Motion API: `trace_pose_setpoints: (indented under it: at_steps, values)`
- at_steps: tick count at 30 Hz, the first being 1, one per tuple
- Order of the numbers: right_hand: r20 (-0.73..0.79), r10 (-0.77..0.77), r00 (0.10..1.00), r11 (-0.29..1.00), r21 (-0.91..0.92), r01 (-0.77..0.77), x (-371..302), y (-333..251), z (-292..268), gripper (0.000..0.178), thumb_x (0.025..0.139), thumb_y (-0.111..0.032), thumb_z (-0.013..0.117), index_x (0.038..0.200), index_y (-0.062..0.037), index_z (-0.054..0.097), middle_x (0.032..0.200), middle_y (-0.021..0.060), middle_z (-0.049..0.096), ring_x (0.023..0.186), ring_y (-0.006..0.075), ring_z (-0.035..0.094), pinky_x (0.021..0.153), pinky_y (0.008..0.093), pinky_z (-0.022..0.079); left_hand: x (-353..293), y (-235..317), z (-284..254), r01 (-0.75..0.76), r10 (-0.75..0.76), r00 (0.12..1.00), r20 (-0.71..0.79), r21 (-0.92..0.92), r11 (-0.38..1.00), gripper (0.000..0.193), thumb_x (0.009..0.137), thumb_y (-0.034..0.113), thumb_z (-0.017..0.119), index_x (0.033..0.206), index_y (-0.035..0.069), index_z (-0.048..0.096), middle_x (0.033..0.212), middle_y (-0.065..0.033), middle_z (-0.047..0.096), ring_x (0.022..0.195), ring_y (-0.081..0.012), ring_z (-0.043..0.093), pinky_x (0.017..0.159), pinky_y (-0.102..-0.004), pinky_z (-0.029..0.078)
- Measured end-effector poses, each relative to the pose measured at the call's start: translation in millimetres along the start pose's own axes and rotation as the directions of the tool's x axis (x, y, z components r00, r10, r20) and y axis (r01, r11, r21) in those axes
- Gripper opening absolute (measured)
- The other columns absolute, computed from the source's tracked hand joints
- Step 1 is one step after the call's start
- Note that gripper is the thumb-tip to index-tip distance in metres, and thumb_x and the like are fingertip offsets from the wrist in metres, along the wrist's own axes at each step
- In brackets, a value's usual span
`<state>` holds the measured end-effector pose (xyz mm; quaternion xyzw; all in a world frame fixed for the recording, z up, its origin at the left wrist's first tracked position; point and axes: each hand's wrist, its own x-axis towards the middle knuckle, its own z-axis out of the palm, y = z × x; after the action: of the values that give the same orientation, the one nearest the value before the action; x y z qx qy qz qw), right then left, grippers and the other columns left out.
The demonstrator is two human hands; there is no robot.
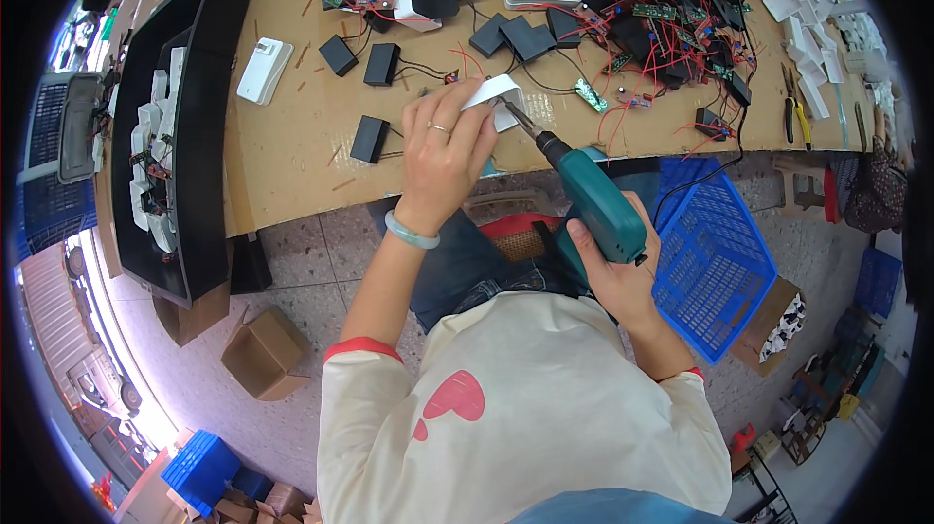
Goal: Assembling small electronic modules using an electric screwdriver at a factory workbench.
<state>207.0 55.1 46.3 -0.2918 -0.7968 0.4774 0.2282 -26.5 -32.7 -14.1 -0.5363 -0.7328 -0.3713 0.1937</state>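
Observation:
My left hand [443, 149], with a ring and a pale bangle, grips a small white plastic housing [508, 115] near the table's front edge. In my right hand [623, 266] is a green corded electric screwdriver [601, 198], its bit pointing up and left into the housing. The bit's tip is at the housing; whether it sits in a screw is too small to tell. Just left of the left hand lies a black box-shaped part [370, 139] with a wire. Behind the housing are a black block [526, 38] and a small green circuit board [590, 95].
Black parts, red wires and circuit boards [671, 28] are heaped at the back. A black bin [199, 144] with white housings stands at the left. Pliers [800, 115] lie at the right, near piled white housings [808, 47]. A blue crate [715, 256] is below the table.

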Motion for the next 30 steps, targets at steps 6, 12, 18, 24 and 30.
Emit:
trace_pose_setpoints:
  at_steps: [6,12,18,24,30]
  values:
    - [-0.003,0.005,1.0,1.0,0.015,-0.005,0.6,2.6,2.0,0.024,0.096,-0.009,0.079,0.112,0.0045,0.067,0.1,0.0062,0.06,0.086,0.0148,0.057,0.076,0.0279,0.046,0.9,0.7,0.4,0.006,-0.006,1.0,-0.004,0.007,1.0,0.019,0.082,0.006,0.082,0.099,0.007,0.072,0.126,-0.0068,0.07,0.111,-0.0294,0.066,0.093,-0.0429,0.049]
    - [-0.003,-0.012,1.0,1.0,0.005,0.013,-0.7,7.3,1.6,0.023,0.096,-0.008,0.078,0.111,0.0044,0.067,0.1,0.0073,0.06,0.086,0.0159,0.057,0.076,0.0287,0.047,0.7,0.6,1.0,0.007,-0.007,1.0,-0.004,-0.004,1.0,0.019,0.082,0.006,0.082,0.098,0.007,0.072,0.126,-0.0067,0.07,0.111,-0.0292,0.066,0.093,-0.0424,0.049]
    - [-0.002,-0.03,1.0,1.0,0.0,0.03,0.5,5.9,3.2,0.022,0.095,-0.007,0.079,0.111,0.0041,0.068,0.099,0.0086,0.061,0.085,0.0174,0.058,0.075,0.03,0.047,2.1,1.5,-0.2,0.016,-0.016,1.0,-0.009,0.0,1.0,0.018,0.08,0.005,0.083,0.094,0.007,0.072,0.124,-0.0062,0.072,0.11,-0.03,0.067,0.091,-0.0414,0.049]
    - [-0.01,-0.05,0.999,0.999,0.004,0.05,0.4,8.0,3.4,0.022,0.095,-0.008,0.079,0.11,0.0042,0.067,0.099,0.0082,0.061,0.083,0.0172,0.057,0.073,0.0307,0.047,1.7,0.8,0.8,0.013,-0.013,1.0,-0.013,-0.001,1.0,0.018,0.08,0.005,0.083,0.094,0.007,0.072,0.124,-0.0065,0.072,0.11,-0.0298,0.067,0.091,-0.0413,0.049]
    - [0.0,-0.041,0.999,0.999,-0.005,0.041,-2.9,9.4,1.8,0.021,0.095,-0.007,0.079,0.11,0.0038,0.067,0.099,0.0075,0.06,0.084,0.0161,0.057,0.073,0.0293,0.047,2.4,0.8,0.9,0.016,-0.016,1.0,-0.012,-0.003,1.0,0.018,0.08,0.005,0.083,0.094,0.008,0.072,0.124,-0.0062,0.072,0.11,-0.0298,0.067,0.092,-0.0416,0.049]
